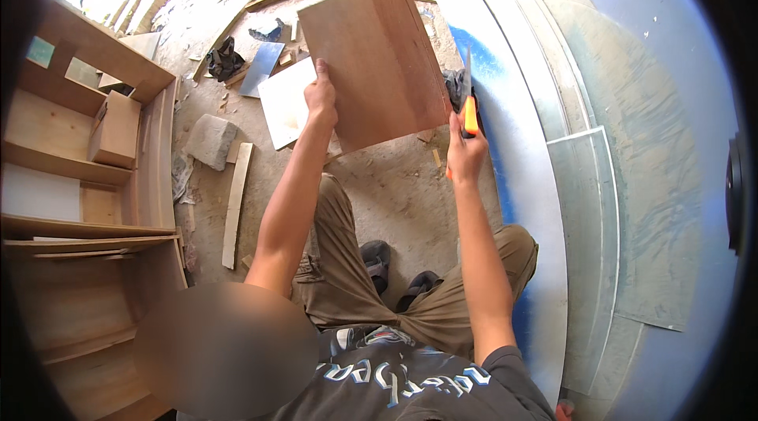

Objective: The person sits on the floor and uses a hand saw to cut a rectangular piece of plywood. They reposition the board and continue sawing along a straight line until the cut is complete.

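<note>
A rectangular plywood panel (pixel 375 65), reddish brown with a darker vertical band right of its middle, is raised at a slant above the floor, beyond the person's knees. The left hand (pixel 320 97) grips its left edge, thumb on the face. The right hand (pixel 467 154) is closed around an orange-and-black-handled cutting tool (pixel 470 115), blade upward beside the panel's lower right corner; whether its fingers touch the panel cannot be told. Below the lower edge lies bare concrete floor (pixel 379 196). A white board (pixel 284 109) sits behind the left edge; a blue-and-white sheet (pixel 513 144) bounds the right side.
</note>
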Motion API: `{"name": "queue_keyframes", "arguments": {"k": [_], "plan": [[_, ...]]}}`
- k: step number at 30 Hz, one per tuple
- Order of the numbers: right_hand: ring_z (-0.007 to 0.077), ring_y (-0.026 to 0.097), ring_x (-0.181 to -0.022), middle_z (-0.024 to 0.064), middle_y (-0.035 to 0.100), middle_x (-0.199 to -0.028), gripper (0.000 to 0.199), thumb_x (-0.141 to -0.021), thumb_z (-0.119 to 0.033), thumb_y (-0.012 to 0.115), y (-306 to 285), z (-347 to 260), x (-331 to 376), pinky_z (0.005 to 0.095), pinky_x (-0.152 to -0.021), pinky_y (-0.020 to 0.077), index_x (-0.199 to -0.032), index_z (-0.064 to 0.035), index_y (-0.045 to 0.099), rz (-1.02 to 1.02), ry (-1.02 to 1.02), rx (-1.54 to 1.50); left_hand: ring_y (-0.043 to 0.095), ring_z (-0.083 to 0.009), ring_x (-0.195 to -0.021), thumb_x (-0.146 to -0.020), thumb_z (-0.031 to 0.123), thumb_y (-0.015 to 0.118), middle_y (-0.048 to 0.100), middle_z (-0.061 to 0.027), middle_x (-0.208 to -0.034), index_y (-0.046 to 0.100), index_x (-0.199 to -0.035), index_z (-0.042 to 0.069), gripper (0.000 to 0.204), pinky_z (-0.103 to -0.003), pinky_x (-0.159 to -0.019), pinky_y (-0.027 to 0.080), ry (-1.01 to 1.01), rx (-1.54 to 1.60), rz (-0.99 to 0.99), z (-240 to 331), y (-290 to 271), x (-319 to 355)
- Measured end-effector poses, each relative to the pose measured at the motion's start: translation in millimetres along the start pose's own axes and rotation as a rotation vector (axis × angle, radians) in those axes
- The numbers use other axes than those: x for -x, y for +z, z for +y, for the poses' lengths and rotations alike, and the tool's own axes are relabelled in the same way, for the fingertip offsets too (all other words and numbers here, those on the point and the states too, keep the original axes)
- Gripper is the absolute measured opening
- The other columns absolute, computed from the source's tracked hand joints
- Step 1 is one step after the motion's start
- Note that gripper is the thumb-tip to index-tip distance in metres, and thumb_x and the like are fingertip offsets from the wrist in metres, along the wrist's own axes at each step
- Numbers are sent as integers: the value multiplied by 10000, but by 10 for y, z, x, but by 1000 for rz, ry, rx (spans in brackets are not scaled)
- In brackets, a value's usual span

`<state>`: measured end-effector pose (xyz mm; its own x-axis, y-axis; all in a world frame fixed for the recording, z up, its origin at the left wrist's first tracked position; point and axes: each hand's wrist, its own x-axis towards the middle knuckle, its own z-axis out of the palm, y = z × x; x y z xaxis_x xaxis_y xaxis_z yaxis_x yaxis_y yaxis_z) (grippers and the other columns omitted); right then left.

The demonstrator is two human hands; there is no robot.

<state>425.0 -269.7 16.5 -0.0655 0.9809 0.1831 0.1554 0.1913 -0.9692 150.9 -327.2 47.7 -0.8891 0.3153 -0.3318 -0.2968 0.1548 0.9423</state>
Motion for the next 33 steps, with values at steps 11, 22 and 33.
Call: {"name": "queue_keyframes", "arguments": {"k": [11, 22, 33], "plan": [[225, 718, -892, 136, 747, -954, 288, -952, -270, 670, -216, 435, 405, 331, -767, 532, -1044, -1, 719, -7, -82, 107, 617, -405, -1106, -950, 454, 566, 643, -278, -1171, 647, -1128, -84, 572, -471, -967, 468, 94, -478, 39, -443, 371, -796], [354, 692, -719, 187, 705, -740, 491, -886, -456, 678, 874, 682, -336, 449, -649, 504, -831, 32, 700, 194, 238, 178, 572, -292, -1005, -904, 489, 643, 600, -155, -1167, 646, -1127, 48, 495, -465, -894, 456, 23, -40, -63, -1449, -669, -300], [326, 672, -629, 196, 670, -665, 564, -840, -426, 720, 928, 673, -497, 450, -596, 483, -711, 117, 641, 157, 344, 189, 606, -315, -1165, -1025, 468, 469, 590, -171, -1292, 454, -1374, 75, 526, -504, -961, 495, -358, 800, 45, -1325, -222, -327]]}}
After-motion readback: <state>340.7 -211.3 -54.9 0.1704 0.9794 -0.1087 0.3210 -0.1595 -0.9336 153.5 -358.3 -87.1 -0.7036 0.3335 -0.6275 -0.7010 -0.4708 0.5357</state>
